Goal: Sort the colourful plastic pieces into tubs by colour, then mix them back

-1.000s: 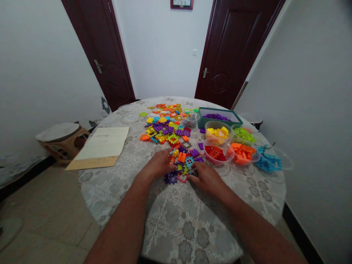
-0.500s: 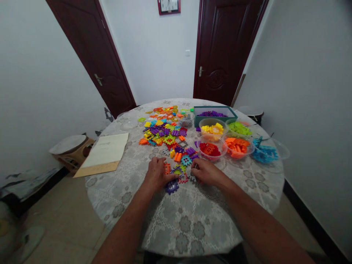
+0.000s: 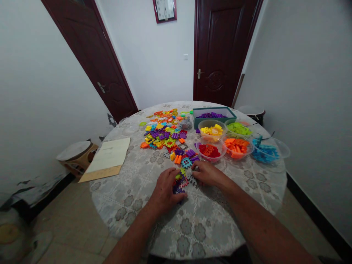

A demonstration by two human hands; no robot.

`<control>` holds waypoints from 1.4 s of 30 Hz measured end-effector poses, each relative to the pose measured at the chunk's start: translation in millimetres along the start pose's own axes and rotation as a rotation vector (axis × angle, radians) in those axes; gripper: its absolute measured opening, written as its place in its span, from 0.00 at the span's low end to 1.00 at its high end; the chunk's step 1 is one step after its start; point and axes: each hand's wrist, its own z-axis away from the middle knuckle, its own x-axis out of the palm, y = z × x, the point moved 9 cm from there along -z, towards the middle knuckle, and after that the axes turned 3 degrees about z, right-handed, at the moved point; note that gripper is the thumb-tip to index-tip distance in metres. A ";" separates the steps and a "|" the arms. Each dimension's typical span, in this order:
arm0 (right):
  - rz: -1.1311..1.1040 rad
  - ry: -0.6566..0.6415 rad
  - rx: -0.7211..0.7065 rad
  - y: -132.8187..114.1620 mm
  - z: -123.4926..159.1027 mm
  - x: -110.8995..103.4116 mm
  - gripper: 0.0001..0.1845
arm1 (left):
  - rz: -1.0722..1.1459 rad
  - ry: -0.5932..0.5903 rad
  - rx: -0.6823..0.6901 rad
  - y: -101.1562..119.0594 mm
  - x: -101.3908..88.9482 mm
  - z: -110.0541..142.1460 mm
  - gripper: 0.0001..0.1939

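My left hand (image 3: 166,187) is curving over purple pieces (image 3: 178,189), thumb and fingers spread. My right hand (image 3: 205,173) is bending its fingers at a grey piece (image 3: 191,177); I cannot tell whether they are pinching it. The pile (image 3: 161,137) is lying at eleven o'clock. I seem to be gathering nearby pieces; the next move is probably calling for a separating grip.

The left hand (image 3: 165,189) has shifted rightward and nearer the body since half a second ago, sweeping the purple piece (image 3: 179,190) rightward, now partly covered by that hand.
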 end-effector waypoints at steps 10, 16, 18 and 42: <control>0.055 0.078 -0.140 -13.3 -0.7 3.8 0.17 | -0.210 -0.167 0.070 -8.8 28.8 4.6 0.63; -0.052 -0.010 -0.075 -12.6 -1.3 21.9 0.22 | -0.142 -0.134 0.173 1.6 14.8 -0.1 0.45; -0.083 -0.033 -0.027 -12.3 -0.7 25.9 0.22 | -0.135 -0.103 0.172 4.5 11.7 -3.3 0.34; 0.156 0.126 -0.115 -18.9 -0.9 -2.0 0.17 | 0.318 0.260 -0.209 -40.1 -32.2 -10.6 0.16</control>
